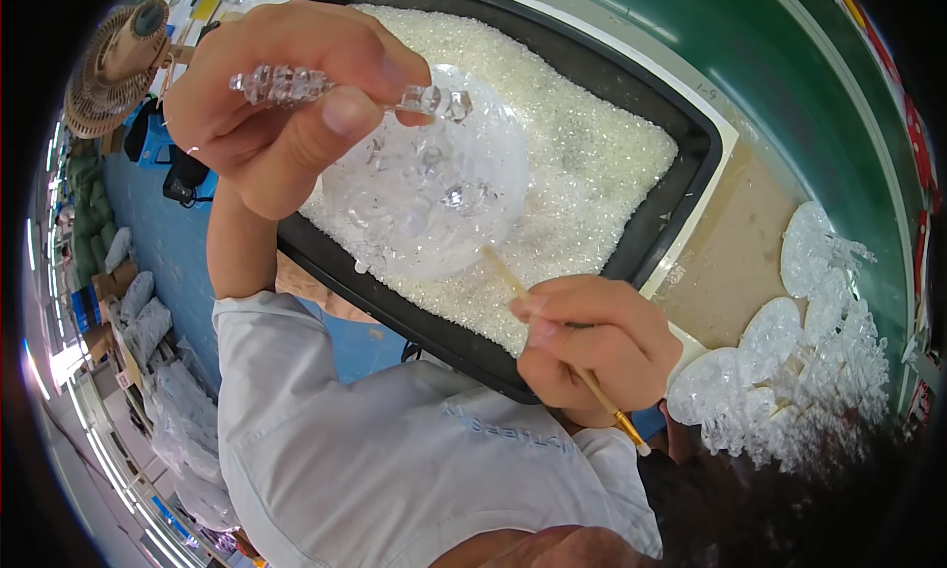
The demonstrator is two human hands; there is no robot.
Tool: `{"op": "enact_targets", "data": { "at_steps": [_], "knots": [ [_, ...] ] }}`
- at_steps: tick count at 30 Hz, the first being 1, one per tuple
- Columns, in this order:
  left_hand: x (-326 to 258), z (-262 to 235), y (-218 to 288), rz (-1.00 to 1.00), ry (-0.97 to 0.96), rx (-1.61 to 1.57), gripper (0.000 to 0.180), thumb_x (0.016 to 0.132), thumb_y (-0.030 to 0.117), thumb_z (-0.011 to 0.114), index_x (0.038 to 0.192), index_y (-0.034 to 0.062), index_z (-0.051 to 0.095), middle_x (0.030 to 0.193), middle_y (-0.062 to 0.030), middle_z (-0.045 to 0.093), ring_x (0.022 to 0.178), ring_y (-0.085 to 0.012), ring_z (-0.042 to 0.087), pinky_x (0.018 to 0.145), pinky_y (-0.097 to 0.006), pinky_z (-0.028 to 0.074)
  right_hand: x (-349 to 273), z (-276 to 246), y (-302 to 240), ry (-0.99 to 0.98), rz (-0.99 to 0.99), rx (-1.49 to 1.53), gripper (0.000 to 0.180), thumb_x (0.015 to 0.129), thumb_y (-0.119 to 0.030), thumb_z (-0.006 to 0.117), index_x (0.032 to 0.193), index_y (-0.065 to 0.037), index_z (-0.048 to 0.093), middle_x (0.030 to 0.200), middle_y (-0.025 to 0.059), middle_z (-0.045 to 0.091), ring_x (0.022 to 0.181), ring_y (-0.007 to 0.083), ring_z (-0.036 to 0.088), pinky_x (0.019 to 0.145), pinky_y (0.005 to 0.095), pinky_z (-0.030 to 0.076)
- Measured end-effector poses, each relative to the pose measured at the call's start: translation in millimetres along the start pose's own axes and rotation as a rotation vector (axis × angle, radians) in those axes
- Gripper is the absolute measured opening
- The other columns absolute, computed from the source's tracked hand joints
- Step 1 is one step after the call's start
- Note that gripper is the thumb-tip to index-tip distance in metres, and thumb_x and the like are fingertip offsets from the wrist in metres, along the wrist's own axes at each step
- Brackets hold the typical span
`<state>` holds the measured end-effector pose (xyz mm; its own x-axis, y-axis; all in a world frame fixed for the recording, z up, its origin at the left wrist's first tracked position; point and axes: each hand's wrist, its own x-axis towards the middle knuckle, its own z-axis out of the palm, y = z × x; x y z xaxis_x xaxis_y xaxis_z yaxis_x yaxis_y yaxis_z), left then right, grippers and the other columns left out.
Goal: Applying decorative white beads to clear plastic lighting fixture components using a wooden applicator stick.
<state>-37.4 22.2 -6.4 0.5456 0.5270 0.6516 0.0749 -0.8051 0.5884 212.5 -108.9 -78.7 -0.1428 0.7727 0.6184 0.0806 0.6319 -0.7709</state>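
Observation:
My left hand (286,94) is raised over the tray and grips the clear, knobbly stem of a transparent plastic disc piece (434,188), which hangs tilted below my fingers. My right hand (592,341) holds a thin wooden-handled brush (562,346) like a pen; its tip end reaches up to the lower rim of the clear disc. Both hands are over a black tray (681,114) filled with small clear crystals (592,153).
Several finished clear disc pieces (799,361) lie piled on the tan tabletop at the right. A green surface (789,65) runs behind the tray. To the left, far below, are a blue floor, white bags and a fan (118,70).

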Motion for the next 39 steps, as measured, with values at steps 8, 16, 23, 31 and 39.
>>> {"op": "enact_targets", "data": {
  "at_steps": [8,16,23,31,39],
  "knots": [
    [4,-7,-9,0.102,-0.038,-0.114,0.015,0.093,-0.002,0.063,0.100,-0.0145,0.064,0.087,-0.0269,0.071,0.069,-0.0266,0.073,0.062,-0.035,0.061,0,6,0,0.120,0.036,0.002,0.019,0.072,0.015,0.064,0.082,0.000,0.059,0.086,0.0171,0.066,0.070,0.0289,0.074,0.059,0.0341,0.064],
    [1,-8,-11,0.085,-0.031,-0.105,0.014,0.094,-0.001,0.063,0.101,-0.0138,0.064,0.086,-0.0266,0.071,0.069,-0.0262,0.073,0.062,-0.034,0.061,3,0,2,-0.077,-0.023,0.061,0.020,0.073,0.014,0.066,0.085,0.000,0.058,0.089,0.0179,0.066,0.070,0.0292,0.074,0.061,0.0346,0.064],
    [2,-8,-12,0.104,-0.051,-0.128,0.015,0.093,-0.002,0.062,0.102,-0.0142,0.064,0.086,-0.0270,0.071,0.068,-0.0263,0.073,0.062,-0.035,0.061,4,-2,-1,0.001,0.022,0.027,0.021,0.071,0.014,0.068,0.083,0.000,0.059,0.087,0.0171,0.068,0.072,0.0294,0.074,0.061,0.0351,0.064],
    [5,-10,-14,0.125,-0.067,-0.174,0.016,0.092,-0.003,0.061,0.101,-0.0157,0.063,0.088,-0.0279,0.071,0.068,-0.0268,0.073,0.062,-0.036,0.062,-2,6,1,0.166,0.053,-0.008,0.021,0.068,0.012,0.074,0.083,0.001,0.063,0.087,0.0177,0.070,0.073,0.0287,0.075,0.062,0.0336,0.064],
    [3,-7,-13,0.124,-0.041,-0.113,0.016,0.092,-0.003,0.062,0.100,-0.0160,0.064,0.087,-0.0272,0.070,0.070,-0.0266,0.073,0.062,-0.037,0.064,0,1,6,0.001,-0.046,0.058,0.020,0.068,0.011,0.073,0.083,0.001,0.064,0.087,0.0184,0.070,0.073,0.0291,0.075,0.064,0.0350,0.065]
  ]
}}
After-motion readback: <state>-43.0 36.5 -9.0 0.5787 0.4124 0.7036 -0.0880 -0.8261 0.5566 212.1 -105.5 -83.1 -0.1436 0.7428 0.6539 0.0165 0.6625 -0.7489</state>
